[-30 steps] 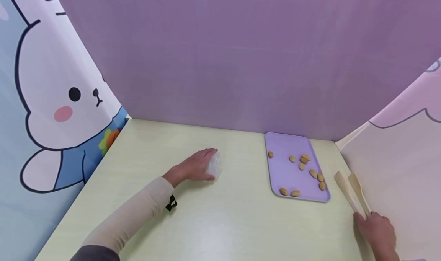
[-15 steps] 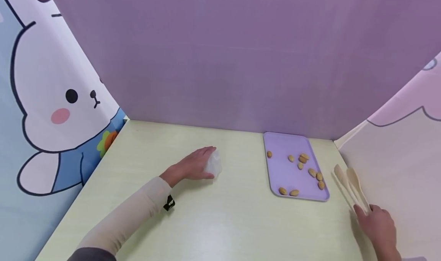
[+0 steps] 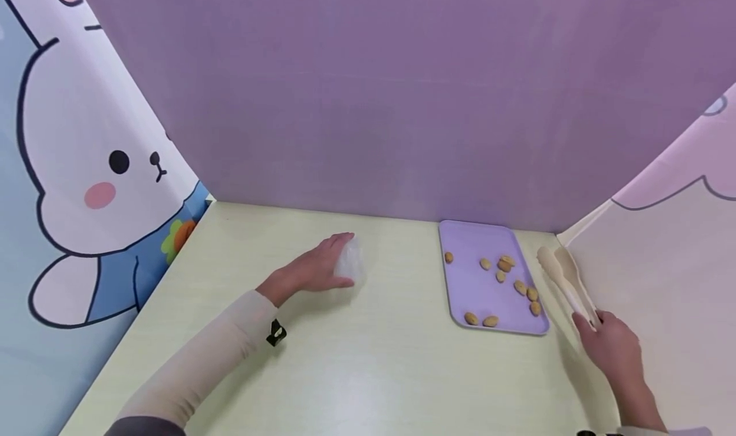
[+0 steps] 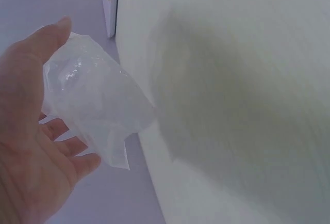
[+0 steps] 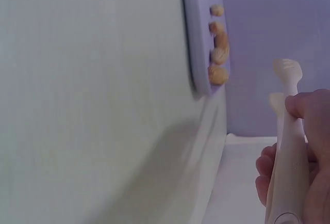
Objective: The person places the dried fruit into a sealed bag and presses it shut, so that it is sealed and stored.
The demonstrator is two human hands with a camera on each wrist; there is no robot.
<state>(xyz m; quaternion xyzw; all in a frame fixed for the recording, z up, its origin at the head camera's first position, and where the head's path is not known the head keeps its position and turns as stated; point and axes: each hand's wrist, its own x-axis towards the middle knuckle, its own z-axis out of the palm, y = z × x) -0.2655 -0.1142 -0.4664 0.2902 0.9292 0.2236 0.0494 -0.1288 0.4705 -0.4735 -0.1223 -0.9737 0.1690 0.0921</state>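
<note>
My left hand (image 3: pixel 313 266) holds a translucent plastic bag (image 4: pixel 95 92) between thumb and fingers, left of the table's middle. In the left wrist view the thumb lies along one edge of the bag and the other fingers show past its far side. At the right, my right hand (image 3: pixel 612 346) grips a pair of cream-coloured tongs (image 5: pixel 290 157), whose two tips stand apart and point forward, raised above the table. Left of the tongs lies a light purple tray (image 3: pixel 474 295) with several brown nuts in shells (image 3: pixel 520 287) scattered on it.
The pale table (image 3: pixel 368 359) meets a purple wall (image 3: pixel 368 103) at the back. A cartoon rabbit panel (image 3: pixel 80 167) stands along the left side and a pale panel (image 3: pixel 673 263) close beside the right hand. A black strap piece (image 3: pixel 276 332) hangs at the left cuff.
My right hand has raised the tongs and brought them forward and left toward the tray. My left hand has shifted slightly back and left with the bag. The nuts stay in place.
</note>
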